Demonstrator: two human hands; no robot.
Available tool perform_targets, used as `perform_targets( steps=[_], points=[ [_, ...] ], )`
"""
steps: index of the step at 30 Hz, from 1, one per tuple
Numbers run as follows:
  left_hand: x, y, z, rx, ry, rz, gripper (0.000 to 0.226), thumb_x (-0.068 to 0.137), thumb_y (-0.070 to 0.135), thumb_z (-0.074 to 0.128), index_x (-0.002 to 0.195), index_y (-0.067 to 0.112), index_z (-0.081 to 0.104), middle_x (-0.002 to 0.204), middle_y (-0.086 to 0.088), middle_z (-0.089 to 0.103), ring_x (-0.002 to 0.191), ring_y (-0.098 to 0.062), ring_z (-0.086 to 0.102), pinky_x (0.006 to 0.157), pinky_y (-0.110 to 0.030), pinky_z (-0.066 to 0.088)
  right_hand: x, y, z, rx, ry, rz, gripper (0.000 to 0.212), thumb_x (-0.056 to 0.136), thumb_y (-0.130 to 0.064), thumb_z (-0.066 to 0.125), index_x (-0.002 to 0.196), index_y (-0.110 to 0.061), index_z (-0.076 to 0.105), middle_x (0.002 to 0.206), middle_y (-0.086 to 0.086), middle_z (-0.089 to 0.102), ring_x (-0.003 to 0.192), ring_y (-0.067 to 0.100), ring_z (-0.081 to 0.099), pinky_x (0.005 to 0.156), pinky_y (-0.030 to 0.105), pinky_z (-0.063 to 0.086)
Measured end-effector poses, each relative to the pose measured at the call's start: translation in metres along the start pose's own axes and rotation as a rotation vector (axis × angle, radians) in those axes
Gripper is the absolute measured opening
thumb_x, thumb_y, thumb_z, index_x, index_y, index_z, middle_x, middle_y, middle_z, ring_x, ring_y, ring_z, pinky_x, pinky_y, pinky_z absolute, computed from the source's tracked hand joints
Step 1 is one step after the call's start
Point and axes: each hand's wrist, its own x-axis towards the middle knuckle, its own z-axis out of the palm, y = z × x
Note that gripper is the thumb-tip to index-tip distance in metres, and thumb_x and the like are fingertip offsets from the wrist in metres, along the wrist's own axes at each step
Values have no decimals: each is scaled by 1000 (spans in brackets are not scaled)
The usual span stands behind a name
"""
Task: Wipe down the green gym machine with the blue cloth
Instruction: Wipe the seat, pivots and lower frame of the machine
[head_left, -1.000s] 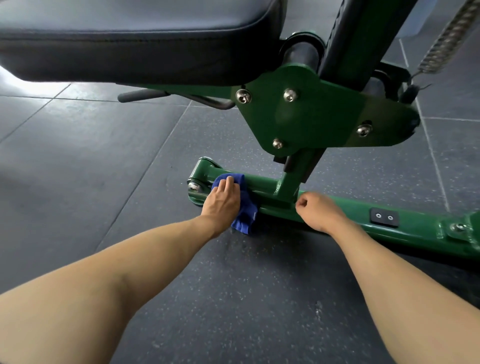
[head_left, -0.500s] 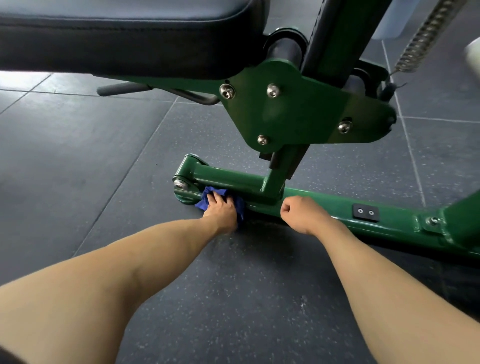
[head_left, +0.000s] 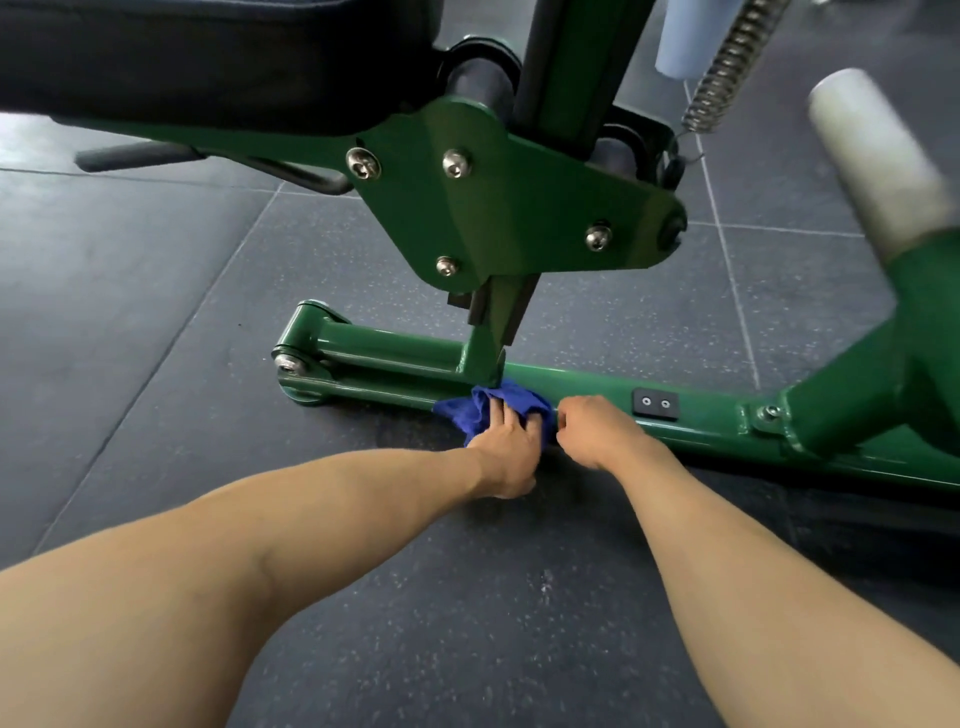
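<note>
Blue cloth (head_left: 467, 413) pressed on green rail (head_left: 727, 423) under left hand (head_left: 506, 441), fingers (head_left: 500, 414) straight; right hand (head_left: 592, 428) fisted, empty.

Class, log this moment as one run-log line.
step: wipe | left hand: presses blue cloth on green base bar beside upright post | right hand: fisted, resting on bar
</note>
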Motion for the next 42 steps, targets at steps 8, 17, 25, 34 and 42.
perform_targets(
  steps=[8, 17, 25, 34, 42],
  points=[
    [16, 2, -38, 32, 60, 298, 62, 96, 2, 50, 156, 5, 34, 170, -14, 13, 160, -27, -3, 124, -33, 12, -5, 22, -5, 21, 82, 186, 31, 101, -15, 50, 128, -9, 64, 132, 17, 65, 120, 36, 63, 88, 36, 49],
    [-4, -34, -16, 26, 219, 383, 81, 79, -4, 62, 154, 0, 32, 152, -12, 30, 142, -27, 35, 105, -35, 49, 0, -4, -4, 79, 243, -48, 28, 103, -15, 43, 118, -8, 65, 122, 21, 66, 110, 40, 62, 82, 40, 46],
    [-32, -70, -8, 294, 375, 347, 47, 82, 19, 61, 127, 5, 62, 130, -14, 58, 116, -31, 61, 89, -43, 58, 20, -25, 37, -183, 163, -292, 61, 105, -23, 47, 161, -17, 25, 166, 7, 27, 151, 29, 28, 115, 45, 37],
    [-29, -59, -14, 313, 292, 211, 73, 98, 28, 51, 163, 10, 22, 167, -14, 23, 150, -28, 32, 114, -43, 40, 27, 12, 44, -192, 18, 191, 72, 111, -39, 30, 164, -18, -14, 170, 7, -23, 158, 33, -18, 129, 47, 6],
    [-30, -54, -7, 347, 276, 189, 42, 97, 27, 49, 134, 8, 57, 154, -15, 41, 141, -29, 43, 107, -44, 46, 27, -7, 55, -324, 9, -149, 88, 105, -29, 47, 160, -38, -21, 168, -13, -28, 156, 34, -23, 128, 54, 2]
  ],
)
